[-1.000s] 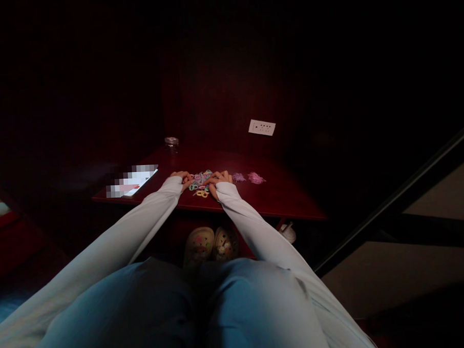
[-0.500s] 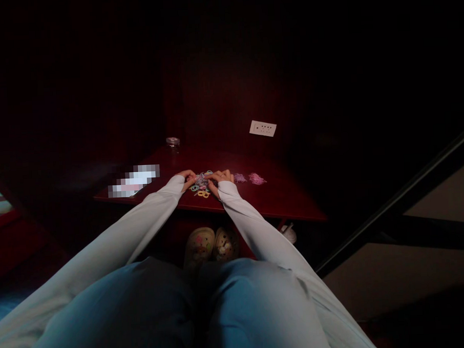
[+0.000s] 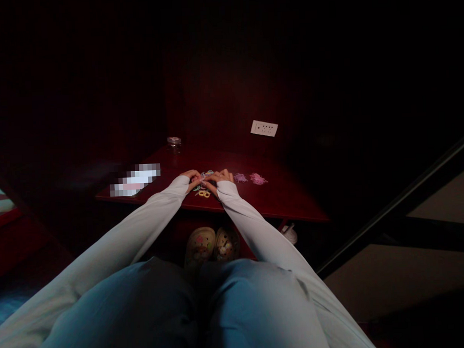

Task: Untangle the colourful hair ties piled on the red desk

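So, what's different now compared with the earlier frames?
The left hand has moved rightward over the pile of colourful bands, narrowing the gap to the right hand, which stayed nearly in place. Whether a band was gripped or released is too small to tell. The purple heap, pink heap and jar stayed put.

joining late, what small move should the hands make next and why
Perhaps the right hand should ease a matching piece from the mixed pile toward the purple heap or pink heap: the left hand faces it over the pile, and both heaps lie apart to the right. Whether it pinches one is unclear.
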Motion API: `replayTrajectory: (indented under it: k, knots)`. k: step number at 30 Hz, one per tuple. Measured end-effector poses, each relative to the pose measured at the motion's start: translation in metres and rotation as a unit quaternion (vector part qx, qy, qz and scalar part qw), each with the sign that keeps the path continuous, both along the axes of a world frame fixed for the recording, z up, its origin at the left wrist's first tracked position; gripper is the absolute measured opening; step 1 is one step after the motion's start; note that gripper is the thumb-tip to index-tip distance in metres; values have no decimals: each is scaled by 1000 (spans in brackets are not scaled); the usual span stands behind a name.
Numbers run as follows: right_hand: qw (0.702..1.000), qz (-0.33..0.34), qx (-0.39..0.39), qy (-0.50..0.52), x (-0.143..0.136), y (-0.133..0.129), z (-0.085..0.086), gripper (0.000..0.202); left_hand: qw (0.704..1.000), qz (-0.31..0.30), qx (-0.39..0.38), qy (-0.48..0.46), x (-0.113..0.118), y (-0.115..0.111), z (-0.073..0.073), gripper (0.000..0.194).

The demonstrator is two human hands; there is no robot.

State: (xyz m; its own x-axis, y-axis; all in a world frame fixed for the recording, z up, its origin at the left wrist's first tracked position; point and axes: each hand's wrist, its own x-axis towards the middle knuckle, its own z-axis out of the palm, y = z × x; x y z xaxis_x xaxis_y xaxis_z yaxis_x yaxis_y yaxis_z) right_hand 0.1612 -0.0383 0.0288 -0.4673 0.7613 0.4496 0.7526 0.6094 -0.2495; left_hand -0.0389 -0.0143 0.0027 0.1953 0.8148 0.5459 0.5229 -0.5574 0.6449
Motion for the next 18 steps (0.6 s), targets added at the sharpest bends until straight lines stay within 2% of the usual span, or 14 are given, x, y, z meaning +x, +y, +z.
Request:
replayTrajectory:
  k: [4,12,18]
  knots:
    - [1000,-6,3,-6,0,3,-3,33,1000,9,-21,21,1,0,0,33]
    - [999,-37,2,9,3,2,-3,32,997,25,-4,76,-2,4,-1,27]
    - [997,-71,-10,39,6,2,-4,33,992,61,5,109,-7,6,-2,23]
